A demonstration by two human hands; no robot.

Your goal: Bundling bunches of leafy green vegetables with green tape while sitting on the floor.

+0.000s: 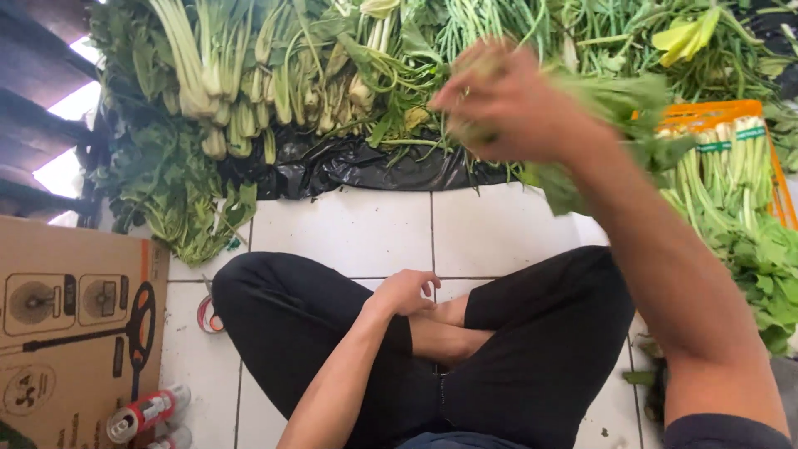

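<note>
Head view: we look down at our crossed legs in black trousers (532, 349) on a white tiled floor (349, 229).
Far left: a cardboard box (66, 333) lies flat, and a red-and-white can (145, 413) lies on its side just beside it.
Upper left: a stack of pale-stemmed leafy greens (224, 75) rests on black plastic sheeting (349, 162), spilling down to the tiles.
Left hand: our left hand (405, 291) rests on the shin, fingers loosely curled, grasping nothing.
Right hand: our right hand (507, 104) is raised over the pile and blurred; it is clenched round a bunch of leafy greens (619, 125), whose leaves hang down to the right of the wrist.
Step in hand: we judge that the bunch is being carried in the air between the pile and the crate.
Next move: it seems to call for a steady grip, since the loose leaves could slip out.
Right: an orange crate (731, 111) holds banded bundles of stems (731, 166), with more loose greens (765, 266) below it.
In the way: our own raised forearm hides part of the crate and the floor near it.
</note>
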